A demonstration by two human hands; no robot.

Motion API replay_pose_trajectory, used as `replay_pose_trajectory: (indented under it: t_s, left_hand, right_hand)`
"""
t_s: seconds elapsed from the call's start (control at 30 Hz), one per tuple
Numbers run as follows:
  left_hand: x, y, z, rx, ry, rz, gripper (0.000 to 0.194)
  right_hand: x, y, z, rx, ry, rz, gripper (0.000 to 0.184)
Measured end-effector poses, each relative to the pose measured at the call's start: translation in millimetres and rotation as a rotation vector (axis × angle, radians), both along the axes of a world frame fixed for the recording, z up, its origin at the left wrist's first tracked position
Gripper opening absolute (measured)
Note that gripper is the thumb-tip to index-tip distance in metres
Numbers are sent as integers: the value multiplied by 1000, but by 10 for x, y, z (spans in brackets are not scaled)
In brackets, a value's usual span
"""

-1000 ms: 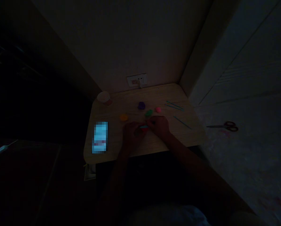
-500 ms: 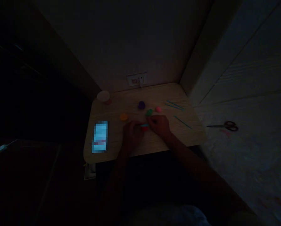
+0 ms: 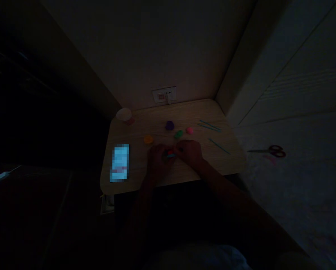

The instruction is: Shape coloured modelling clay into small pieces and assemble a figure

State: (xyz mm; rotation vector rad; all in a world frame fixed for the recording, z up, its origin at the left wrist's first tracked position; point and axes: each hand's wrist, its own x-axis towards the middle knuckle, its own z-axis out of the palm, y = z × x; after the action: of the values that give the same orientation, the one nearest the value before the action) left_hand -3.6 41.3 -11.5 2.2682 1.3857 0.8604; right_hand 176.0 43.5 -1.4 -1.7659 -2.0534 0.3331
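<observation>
In the dim light, a small red clay-like lump (image 3: 170,152) with a light-blue strip (image 3: 171,155) along its near side sits between my two hands, low over the table. My left hand (image 3: 157,159) is closed, its fingers curled around the lump's left side. From the right, my right hand (image 3: 191,151) meets the lump with fingertips pinched together; its fingers partly cover the lump. Just beyond the hands lie a green lump (image 3: 179,134), a pink ball (image 3: 189,130), a purple lump (image 3: 169,125) and an orange piece (image 3: 148,139).
Three thin blue sticks (image 3: 219,146) lie on the right of the wooden table (image 3: 137,176). A lit phone (image 3: 119,163) rests at the left, a paper cup (image 3: 124,114) at the back left. Scissors (image 3: 275,151) lie beyond the right edge. A wall socket (image 3: 164,95) holds a plug.
My hands have turned the red lump, so the light-blue strip now shows on its near side instead of above it. The fingers have drawn closer together around it.
</observation>
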Motion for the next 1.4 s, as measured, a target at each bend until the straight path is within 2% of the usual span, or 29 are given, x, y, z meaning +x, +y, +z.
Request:
replay_pose_trajectory:
  t_s: [0.2,0.37,0.53,0.67,0.73,0.9,1.13,1.27,1.4]
  left_hand:
    - [-14,27,-25,-30,-13,-2,20]
    - [-24,28,-37,-53,-13,-4,17]
    - [-54,-1,-60,-8,-43,-26,38]
    - [-29,-24,-24,9,-37,-25,54]
    - [-1,-25,4,1,-25,16,49]
    - [25,-12,23,-14,-17,53,21]
    - [0,-35,-50,2,-56,96,30]
    - [21,-79,-1,15,-38,54,22]
    - [39,-129,58,63,-88,19,23]
  right_hand:
    - [-5,11,-20,33,51,-112,40]
    - [-9,22,-23,47,48,-127,37]
    - [53,37,-19,62,257,-234,50]
    - [59,46,-5,65,233,-262,47]
    - [43,40,0,66,192,-228,41]
    - [25,-110,-20,54,162,-148,29]
    - [-36,-448,1,-57,-25,-150,22]
    - [-102,-469,38,-77,-84,-146,24]
    - [-144,-470,39,-77,-87,-126,24]
